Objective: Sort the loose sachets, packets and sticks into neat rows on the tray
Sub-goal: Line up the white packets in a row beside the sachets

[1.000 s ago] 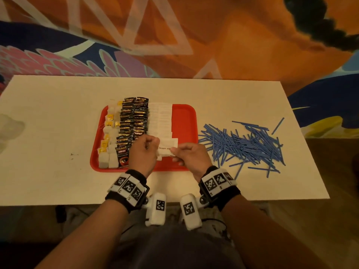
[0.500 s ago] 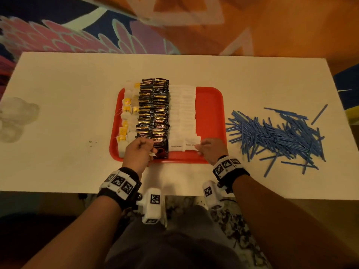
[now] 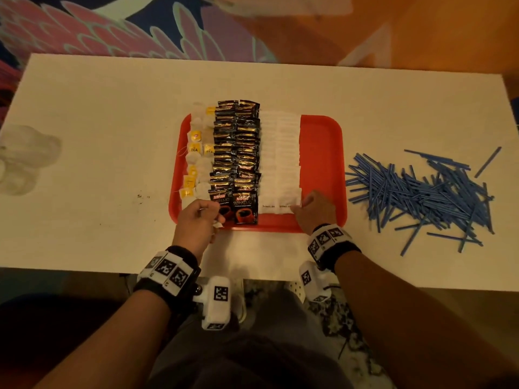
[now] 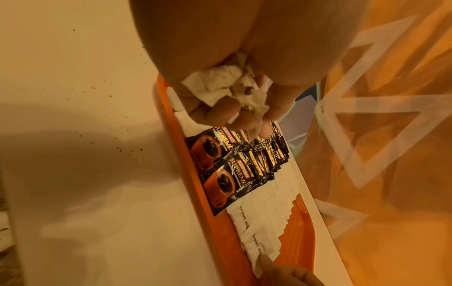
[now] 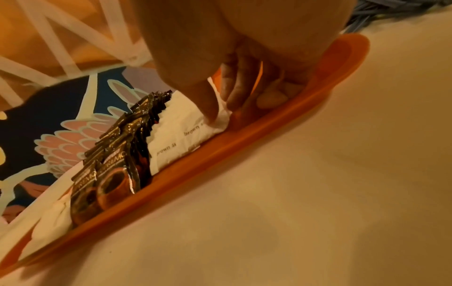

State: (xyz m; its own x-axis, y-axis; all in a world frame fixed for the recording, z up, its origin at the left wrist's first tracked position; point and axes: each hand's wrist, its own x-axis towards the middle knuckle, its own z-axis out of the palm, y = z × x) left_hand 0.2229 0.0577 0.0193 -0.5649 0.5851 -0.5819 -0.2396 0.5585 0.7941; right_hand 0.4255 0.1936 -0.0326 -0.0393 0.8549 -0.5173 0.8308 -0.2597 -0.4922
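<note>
Sachets in rows on the tray, sticks loose beside it

The red tray (image 3: 323,153) lies flat, its left and middle filled with overlapping rows running from its near rim to its far rim: tea bags (image 3: 196,153) with yellow tags along the left edge, two rows of black coffee sachets (image 3: 237,153) next, then two rows of white sugar packets (image 3: 280,153) printed "brown sugar". The nearest packet (image 3: 288,204) lies flat by the near rim. The tray's right part shows bare red. Blue sticks (image 3: 421,192) lie in a tangled heap right of the tray, a few strays at the heap's edges.
</note>
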